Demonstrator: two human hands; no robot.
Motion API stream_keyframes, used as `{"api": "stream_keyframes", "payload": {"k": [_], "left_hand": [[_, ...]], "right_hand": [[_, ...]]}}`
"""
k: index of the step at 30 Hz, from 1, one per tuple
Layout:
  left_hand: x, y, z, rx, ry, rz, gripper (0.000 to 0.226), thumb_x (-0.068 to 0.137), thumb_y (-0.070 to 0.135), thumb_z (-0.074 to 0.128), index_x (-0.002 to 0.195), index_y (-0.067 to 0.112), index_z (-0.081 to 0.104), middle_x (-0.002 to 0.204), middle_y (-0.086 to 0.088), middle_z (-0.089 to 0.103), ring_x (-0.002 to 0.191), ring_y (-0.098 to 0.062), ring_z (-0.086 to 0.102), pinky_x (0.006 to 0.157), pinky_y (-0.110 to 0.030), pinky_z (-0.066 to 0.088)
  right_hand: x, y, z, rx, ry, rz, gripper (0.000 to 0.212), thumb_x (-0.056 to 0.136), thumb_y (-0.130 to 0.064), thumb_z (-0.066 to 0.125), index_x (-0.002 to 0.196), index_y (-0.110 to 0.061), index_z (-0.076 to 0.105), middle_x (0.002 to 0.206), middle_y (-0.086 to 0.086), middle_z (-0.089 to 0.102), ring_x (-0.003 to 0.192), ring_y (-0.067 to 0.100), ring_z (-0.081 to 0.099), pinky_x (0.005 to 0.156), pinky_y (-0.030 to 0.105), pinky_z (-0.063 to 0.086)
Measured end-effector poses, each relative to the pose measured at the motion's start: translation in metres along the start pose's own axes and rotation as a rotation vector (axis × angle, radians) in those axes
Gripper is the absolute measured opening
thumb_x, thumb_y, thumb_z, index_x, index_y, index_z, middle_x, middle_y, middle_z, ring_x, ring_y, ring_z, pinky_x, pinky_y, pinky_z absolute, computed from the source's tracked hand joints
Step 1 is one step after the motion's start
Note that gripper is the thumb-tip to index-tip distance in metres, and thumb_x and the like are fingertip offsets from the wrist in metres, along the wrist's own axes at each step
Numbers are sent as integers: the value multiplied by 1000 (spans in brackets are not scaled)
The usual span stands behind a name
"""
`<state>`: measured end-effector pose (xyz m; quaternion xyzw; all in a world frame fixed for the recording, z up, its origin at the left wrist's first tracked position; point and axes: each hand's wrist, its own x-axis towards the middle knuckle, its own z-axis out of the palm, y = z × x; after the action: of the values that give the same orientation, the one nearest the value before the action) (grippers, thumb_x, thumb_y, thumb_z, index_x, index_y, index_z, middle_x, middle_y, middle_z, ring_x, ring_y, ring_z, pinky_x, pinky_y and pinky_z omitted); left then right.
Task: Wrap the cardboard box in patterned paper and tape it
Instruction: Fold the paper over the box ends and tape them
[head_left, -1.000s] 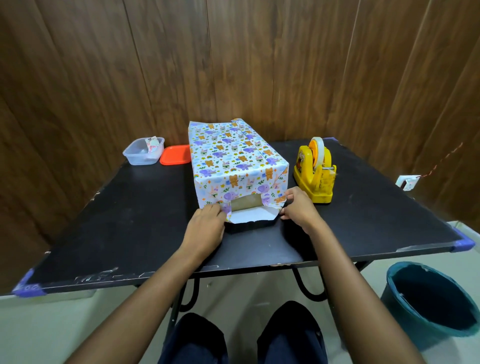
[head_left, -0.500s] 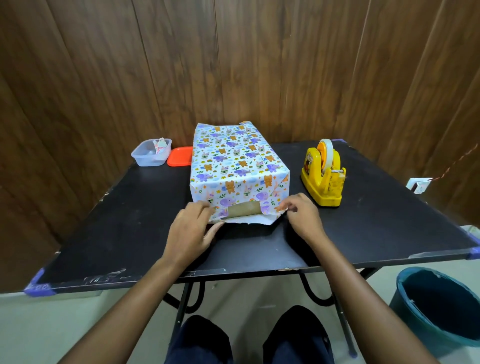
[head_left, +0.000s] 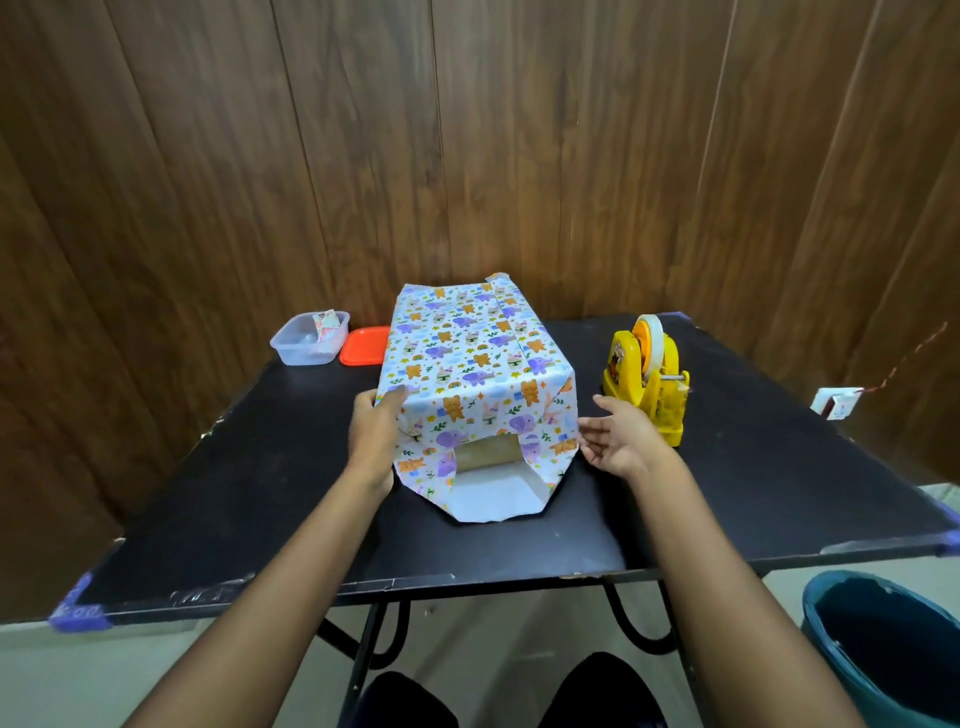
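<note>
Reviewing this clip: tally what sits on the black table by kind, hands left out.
Box in patterned paper: 1
Clear plastic container: 1
Orange lid: 1
Yellow tape dispenser: 1
Total: 4

One wide-angle view is supplied, taken from head height above the near edge of the worktop (head_left: 249, 499). It is directed forward and down toward the far edge and the panelled wall (head_left: 467, 156), at close range.
</note>
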<state>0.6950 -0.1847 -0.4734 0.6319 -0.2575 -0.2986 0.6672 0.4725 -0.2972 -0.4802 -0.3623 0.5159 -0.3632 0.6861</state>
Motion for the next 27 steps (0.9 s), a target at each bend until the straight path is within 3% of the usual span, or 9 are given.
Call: {"api": "stream_keyframes", "payload": {"k": [3, 5, 7, 11, 14, 17, 21, 25, 27], "left_hand": [[-19, -3, -1, -202, -89, -20, 21, 89, 24, 55, 109, 21, 52, 108, -4, 64, 89, -19, 61, 67, -33, 51], [-33, -10, 9, -282, -175, -36, 19, 92, 20, 50, 108, 27, 58, 104, 0, 66, 88, -17, 62, 68, -34, 52], [-45, -20, 26, -318, -243, -103, 23, 94, 21, 47, 111, 26, 61, 103, 1, 68, 88, -15, 63, 73, -34, 51], [-52, -24, 56, -360, -351, -202, 25, 95, 28, 48, 98, 16, 70, 100, -7, 69, 98, -23, 60, 94, -40, 44], [-49, -15, 64, -527, -397, -295, 27, 97, 30, 39, 93, 15, 62, 95, -8, 64, 90, -26, 59, 84, -40, 46], [-47, -17, 65, -648, -420, -362, 34, 99, 26, 28, 100, 10, 58, 96, -14, 65, 87, -32, 63, 77, -45, 53], [-49, -39, 61, -703, -372, -444, 32, 101, 17, 31, 95, 4, 60, 76, -15, 70, 62, -24, 69, 57, -36, 59], [-37, -54, 47, -743, -249, -517, 29, 101, 13, 29, 113, 6, 55, 106, -18, 59, 86, -30, 59, 78, -43, 51], [-33, -61, 36, -833, -149, -581, 36, 101, 21, 23, 105, 3, 54, 108, -18, 53, 88, -30, 53, 75, -43, 48]], "right_hand": [[-29, -19, 2, 229, -168, -96, 38, 97, -34, 47, 93, -4, 71, 95, 12, 69, 76, 23, 67, 69, 34, 53], [-55, -39, 9, 364, -282, -223, 41, 96, -34, 50, 76, -8, 75, 85, 12, 73, 66, 22, 71, 66, 34, 56], [-82, -60, 15, 320, -247, -356, 33, 93, -31, 56, 76, -7, 70, 75, 10, 73, 60, 18, 70, 57, 27, 56], [-111, -82, 43, -102, -142, -621, 27, 83, -29, 70, 82, -2, 65, 78, 15, 65, 69, 22, 61, 60, 30, 50], [-116, -76, 67, -489, -130, -763, 34, 78, -30, 73, 85, 2, 66, 75, 19, 63, 62, 14, 55, 59, 26, 42], [-118, -68, 89, -860, -83, -892, 37, 81, -32, 68, 101, 0, 68, 99, 16, 68, 91, 25, 63, 80, 38, 49], [-120, -30, 124, -1333, 80, -941, 34, 92, -33, 52, 117, -11, 62, 115, 9, 64, 110, 28, 57, 96, 36, 41], [-111, 4, 140, -1477, 245, -959, 35, 99, -35, 42, 120, -11, 55, 123, 12, 56, 122, 31, 45, 102, 41, 30], [-106, 7, 143, -1459, 279, -938, 35, 99, -37, 41, 120, -11, 54, 122, 13, 56, 119, 32, 48, 97, 40, 35]]}}
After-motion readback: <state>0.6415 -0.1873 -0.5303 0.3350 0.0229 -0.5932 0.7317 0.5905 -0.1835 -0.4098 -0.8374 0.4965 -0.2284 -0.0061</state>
